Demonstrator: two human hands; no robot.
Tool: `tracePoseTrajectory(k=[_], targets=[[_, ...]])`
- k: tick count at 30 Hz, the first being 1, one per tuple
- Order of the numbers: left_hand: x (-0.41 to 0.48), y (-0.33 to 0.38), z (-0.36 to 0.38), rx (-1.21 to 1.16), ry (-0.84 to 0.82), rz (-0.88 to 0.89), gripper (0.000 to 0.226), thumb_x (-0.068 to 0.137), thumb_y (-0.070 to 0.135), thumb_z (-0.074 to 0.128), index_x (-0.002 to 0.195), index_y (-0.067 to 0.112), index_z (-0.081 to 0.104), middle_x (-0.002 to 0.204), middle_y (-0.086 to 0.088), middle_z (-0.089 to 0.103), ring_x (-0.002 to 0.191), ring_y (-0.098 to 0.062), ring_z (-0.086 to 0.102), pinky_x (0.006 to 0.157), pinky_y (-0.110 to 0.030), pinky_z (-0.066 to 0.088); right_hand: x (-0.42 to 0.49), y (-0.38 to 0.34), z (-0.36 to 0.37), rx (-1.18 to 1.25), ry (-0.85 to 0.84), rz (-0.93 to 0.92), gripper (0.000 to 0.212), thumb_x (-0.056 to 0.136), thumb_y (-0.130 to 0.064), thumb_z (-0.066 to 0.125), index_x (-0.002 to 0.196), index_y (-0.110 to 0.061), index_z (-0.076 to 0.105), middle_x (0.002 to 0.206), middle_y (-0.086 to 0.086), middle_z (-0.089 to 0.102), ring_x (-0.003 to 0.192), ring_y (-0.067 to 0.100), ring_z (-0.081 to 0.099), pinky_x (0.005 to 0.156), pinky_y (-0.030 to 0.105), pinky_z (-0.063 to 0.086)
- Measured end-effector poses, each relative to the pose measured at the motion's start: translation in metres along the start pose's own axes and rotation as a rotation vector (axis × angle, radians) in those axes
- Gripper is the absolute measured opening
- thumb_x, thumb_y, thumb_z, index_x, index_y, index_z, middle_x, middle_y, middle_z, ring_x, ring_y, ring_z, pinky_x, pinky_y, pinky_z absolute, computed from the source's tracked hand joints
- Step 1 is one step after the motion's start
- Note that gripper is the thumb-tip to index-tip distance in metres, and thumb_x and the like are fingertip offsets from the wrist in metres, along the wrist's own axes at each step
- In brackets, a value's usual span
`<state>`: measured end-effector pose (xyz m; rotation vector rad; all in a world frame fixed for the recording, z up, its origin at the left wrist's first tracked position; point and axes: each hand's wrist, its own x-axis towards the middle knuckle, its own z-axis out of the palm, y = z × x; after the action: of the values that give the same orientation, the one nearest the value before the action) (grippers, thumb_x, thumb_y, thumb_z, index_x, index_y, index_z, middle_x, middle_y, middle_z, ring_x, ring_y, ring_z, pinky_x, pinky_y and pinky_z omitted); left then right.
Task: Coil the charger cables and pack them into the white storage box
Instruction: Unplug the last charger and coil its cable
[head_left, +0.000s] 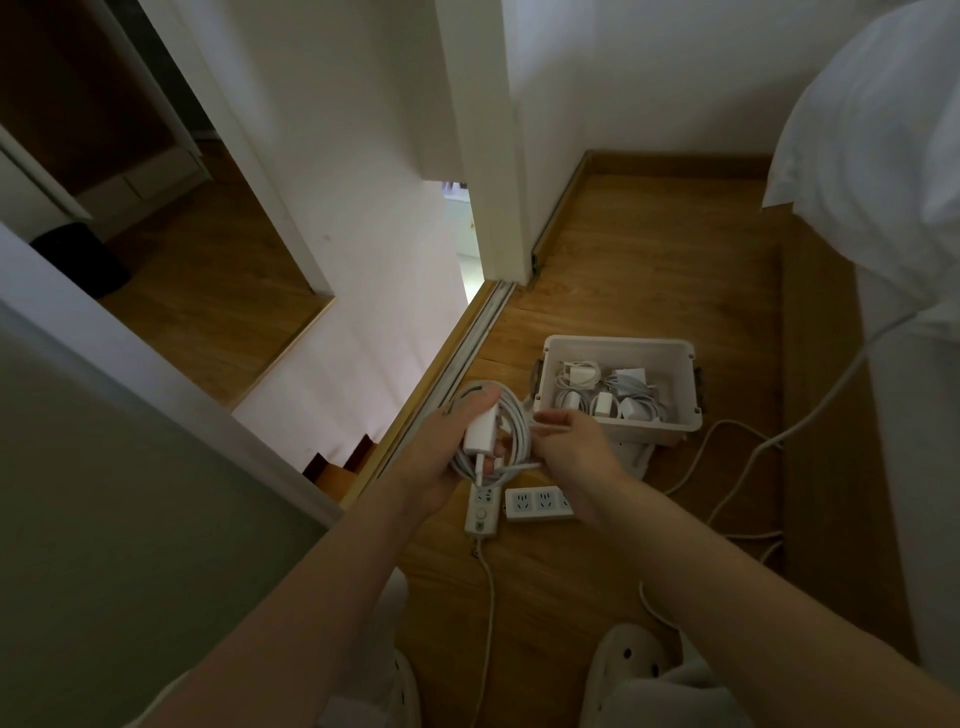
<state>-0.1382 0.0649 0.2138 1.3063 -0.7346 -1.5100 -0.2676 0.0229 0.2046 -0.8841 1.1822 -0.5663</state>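
My left hand (441, 457) grips a coil of white cable (514, 431) together with its white charger brick (480, 434), the thumb lying over the brick. My right hand (574, 441) pinches the loose end of that cable at the coil's right side. Just behind the hands stands the white storage box (675, 384), open on the wooden floor. Several coiled white chargers (602, 392) lie inside it.
Two white power strips (537, 503) lie on the floor under my hands, and a cord (488, 613) runs toward me. More white cable (748, 457) trails right toward the white bedding (883, 156). A sliding-door track (467, 353) and a stair drop lie left. My slippers (628, 660) are below.
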Motion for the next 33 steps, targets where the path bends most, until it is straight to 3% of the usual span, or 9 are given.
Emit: tracePoseTrajectory(k=[7, 10, 13, 16, 19, 21, 24, 28, 33], targets=[[0.001, -0.001, 0.0, 0.023, -0.002, 0.002, 0.042, 0.074, 0.044, 0.062, 0.098, 0.01, 0.062, 0.079, -0.008, 0.061, 0.061, -0.014, 0.057, 0.05, -0.022, 0.05, -0.003, 0.002, -0.005, -0.045, 0.057, -0.151, 0.021, 0.086, 0.002, 0.057, 0.105, -0.008, 0.053, 0.088, 0.003, 0.058, 0.076, 0.014, 0.06, 0.062, 0.021, 0.051], [0.002, 0.001, 0.001, -0.033, -0.022, -0.023, 0.042, 0.078, 0.045, 0.058, 0.101, 0.011, 0.061, 0.079, -0.007, 0.061, 0.063, -0.014, 0.057, 0.054, -0.022, 0.051, -0.005, 0.002, -0.003, 0.016, 0.023, -0.177, 0.018, 0.087, 0.004, 0.056, 0.097, -0.011, 0.055, 0.09, 0.005, 0.062, 0.079, 0.016, 0.063, 0.067, 0.024, 0.055], [0.003, 0.005, 0.003, -0.034, -0.006, -0.048, 0.039, 0.077, 0.045, 0.058, 0.098, 0.012, 0.062, 0.076, -0.006, 0.061, 0.06, -0.013, 0.057, 0.052, -0.021, 0.049, -0.008, 0.001, 0.0, 0.068, -0.027, -0.194, 0.022, 0.09, 0.005, 0.049, 0.105, -0.01, 0.055, 0.101, 0.01, 0.063, 0.087, 0.021, 0.064, 0.076, 0.031, 0.056], [0.004, 0.007, 0.001, 0.005, 0.037, -0.058, 0.038, 0.084, 0.045, 0.055, 0.1, 0.011, 0.062, 0.08, -0.008, 0.063, 0.061, -0.013, 0.06, 0.054, -0.022, 0.051, -0.015, -0.002, 0.003, 0.096, -0.038, -0.304, 0.022, 0.1, -0.012, 0.033, 0.099, -0.02, 0.053, 0.096, 0.007, 0.061, 0.083, 0.015, 0.061, 0.075, 0.028, 0.054], [0.003, 0.006, -0.003, 0.03, 0.084, -0.045, 0.047, 0.085, 0.045, 0.054, 0.113, 0.008, 0.061, 0.09, -0.01, 0.067, 0.071, -0.016, 0.065, 0.062, -0.026, 0.055, -0.018, 0.001, 0.006, -0.155, -0.139, -0.524, 0.02, 0.1, -0.02, 0.037, 0.109, -0.022, 0.054, 0.097, -0.003, 0.061, 0.086, 0.007, 0.061, 0.067, 0.015, 0.053], [0.002, 0.005, -0.004, 0.025, 0.092, -0.057, 0.052, 0.08, 0.045, 0.057, 0.115, 0.007, 0.06, 0.089, -0.011, 0.065, 0.068, -0.015, 0.063, 0.058, -0.024, 0.054, -0.015, 0.006, 0.006, -0.33, -0.153, -0.561, 0.013, 0.095, -0.017, 0.049, 0.106, -0.02, 0.054, 0.096, -0.004, 0.062, 0.085, 0.007, 0.063, 0.063, 0.012, 0.052], [0.002, 0.004, -0.004, 0.055, 0.112, -0.085, 0.054, 0.077, 0.044, 0.062, 0.115, 0.006, 0.06, 0.084, -0.01, 0.062, 0.063, -0.014, 0.06, 0.051, -0.024, 0.051, -0.012, 0.007, 0.003, -0.553, -0.084, -0.614, 0.006, 0.092, -0.017, 0.054, 0.097, -0.02, 0.053, 0.093, -0.005, 0.06, 0.086, 0.012, 0.061, 0.065, 0.016, 0.052], [0.004, 0.008, -0.004, 0.109, 0.117, -0.042, 0.048, 0.081, 0.043, 0.059, 0.113, 0.007, 0.059, 0.086, -0.011, 0.061, 0.065, -0.015, 0.06, 0.057, -0.026, 0.053, -0.015, 0.002, 0.002, -0.944, 0.087, -0.955, 0.019, 0.089, -0.011, 0.057, 0.107, -0.016, 0.056, 0.12, 0.001, 0.047, 0.111, 0.014, 0.044, 0.091, 0.028, 0.046], [0.005, 0.015, -0.006, 0.104, 0.105, -0.028, 0.057, 0.079, 0.045, 0.058, 0.118, 0.004, 0.058, 0.092, -0.012, 0.062, 0.077, -0.02, 0.061, 0.064, -0.028, 0.052, -0.023, -0.009, 0.0, -1.041, 0.134, -1.209, 0.019, 0.076, -0.01, 0.062, 0.094, -0.009, 0.057, 0.098, 0.007, 0.061, 0.095, 0.022, 0.055, 0.072, 0.033, 0.051]])
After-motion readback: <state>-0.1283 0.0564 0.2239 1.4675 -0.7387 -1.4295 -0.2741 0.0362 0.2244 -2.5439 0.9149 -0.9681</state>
